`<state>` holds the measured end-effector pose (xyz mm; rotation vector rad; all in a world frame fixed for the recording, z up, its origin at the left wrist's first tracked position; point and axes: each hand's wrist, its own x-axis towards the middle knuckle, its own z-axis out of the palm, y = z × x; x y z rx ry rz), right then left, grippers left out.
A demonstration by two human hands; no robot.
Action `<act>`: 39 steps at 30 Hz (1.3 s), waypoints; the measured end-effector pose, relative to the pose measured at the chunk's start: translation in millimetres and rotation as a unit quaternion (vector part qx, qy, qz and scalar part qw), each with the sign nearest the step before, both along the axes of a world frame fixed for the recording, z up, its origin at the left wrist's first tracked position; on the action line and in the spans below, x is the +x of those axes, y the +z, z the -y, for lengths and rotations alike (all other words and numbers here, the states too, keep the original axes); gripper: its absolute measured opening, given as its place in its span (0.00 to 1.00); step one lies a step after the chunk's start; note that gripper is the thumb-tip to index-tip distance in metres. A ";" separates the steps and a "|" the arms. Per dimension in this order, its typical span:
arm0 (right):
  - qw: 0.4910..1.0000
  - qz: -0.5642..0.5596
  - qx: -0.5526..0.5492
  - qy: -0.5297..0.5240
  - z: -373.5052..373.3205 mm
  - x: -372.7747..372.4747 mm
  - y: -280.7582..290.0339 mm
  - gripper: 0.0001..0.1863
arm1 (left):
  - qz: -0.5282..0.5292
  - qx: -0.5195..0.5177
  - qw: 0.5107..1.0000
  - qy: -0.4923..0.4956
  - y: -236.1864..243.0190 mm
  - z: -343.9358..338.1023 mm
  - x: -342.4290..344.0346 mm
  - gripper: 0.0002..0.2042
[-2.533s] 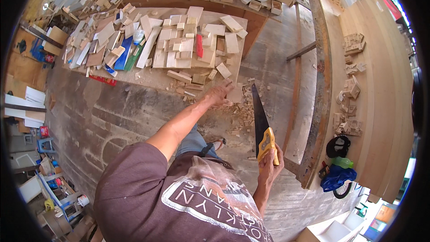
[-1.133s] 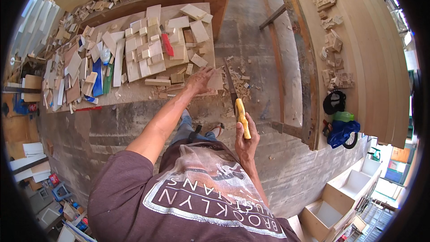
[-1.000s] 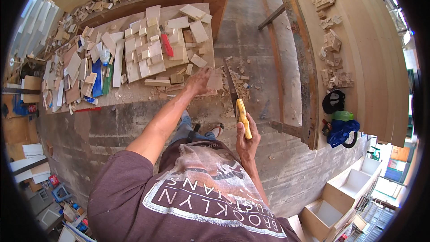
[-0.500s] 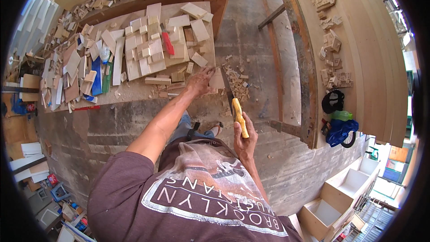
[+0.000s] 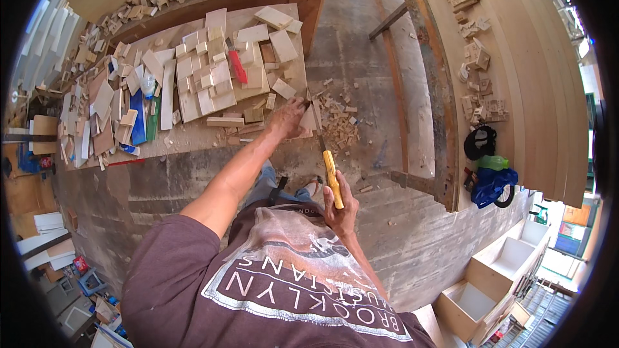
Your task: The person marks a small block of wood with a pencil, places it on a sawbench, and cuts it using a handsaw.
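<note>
My right hand (image 5: 343, 206) is closed round the yellow handle of a handsaw (image 5: 331, 177). The saw's thin dark blade points away from me, beside the right end of a low worktable (image 5: 193, 138). At that end my left hand (image 5: 289, 118) presses on a small flat piece of wood (image 5: 310, 120), its fingers bent over it. The blade lies against or very close to the wood's right side; actual contact is hard to make out. Behind my left hand, a red-handled tool (image 5: 238, 67) rests among stacked wooden blocks (image 5: 205, 80).
Mixed offcuts (image 5: 106, 106) cover the table's left part. Small cut scraps (image 5: 340, 122) litter the floor right of the table. A long wooden bench (image 5: 529, 90) runs along the right, with a blue bag (image 5: 493, 187) at its near end. Box-like wooden units (image 5: 474, 299) stand lower right.
My right hand and the saw have moved left and slightly nearer to me, bringing the blade to the wood's side. My left hand stays nearly in place.
</note>
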<state>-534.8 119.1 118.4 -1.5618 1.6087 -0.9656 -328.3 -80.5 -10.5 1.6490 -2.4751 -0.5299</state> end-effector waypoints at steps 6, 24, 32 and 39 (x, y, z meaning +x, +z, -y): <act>0.999 -0.013 -0.030 0.003 -1.4 5.0 -19.5 0.25 | -0.011 0.001 1.000 -0.011 2.5 1.7 -1.5 0.38; 0.998 -0.051 -0.039 -0.017 26.8 21.5 5.2 0.21 | 0.016 -0.001 1.000 -0.010 0.7 -0.4 -3.6 0.38; 0.999 0.008 0.018 -0.030 35.9 26.4 27.0 0.19 | 0.018 0.009 1.000 0.005 -4.8 2.2 -4.8 0.37; 1.000 -0.010 0.022 -0.017 50.5 32.0 39.8 0.19 | -0.009 -0.015 1.000 -0.002 -12.6 1.3 -3.9 0.36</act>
